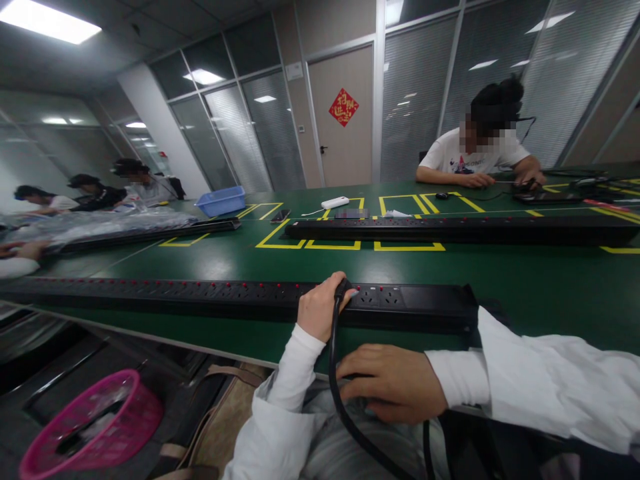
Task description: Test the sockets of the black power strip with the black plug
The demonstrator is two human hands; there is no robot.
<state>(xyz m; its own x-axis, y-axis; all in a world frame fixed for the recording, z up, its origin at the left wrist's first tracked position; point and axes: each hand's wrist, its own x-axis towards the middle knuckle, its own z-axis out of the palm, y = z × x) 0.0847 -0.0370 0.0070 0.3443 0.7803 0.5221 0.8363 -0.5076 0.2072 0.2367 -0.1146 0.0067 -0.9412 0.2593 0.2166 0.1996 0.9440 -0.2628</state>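
A long black power strip (425,307) with a row of sockets and small red lights lies along the near edge of the green table. My left hand (320,307) grips a black plug (342,289) at the strip's sockets, near its right end; whether the plug is fully in cannot be seen. From the plug a thick black cable (334,373) hangs down over my lap. My right hand (395,383) is below the strip, just right of the cable, with its fingers apart and nothing visible in them.
A second black strip (450,231) lies farther back on the green table (225,257), near a white power bank (335,202), a phone (281,215) and a blue bin (220,201). A person sits opposite; others sit at left. A pink basket (90,453) stands low left.
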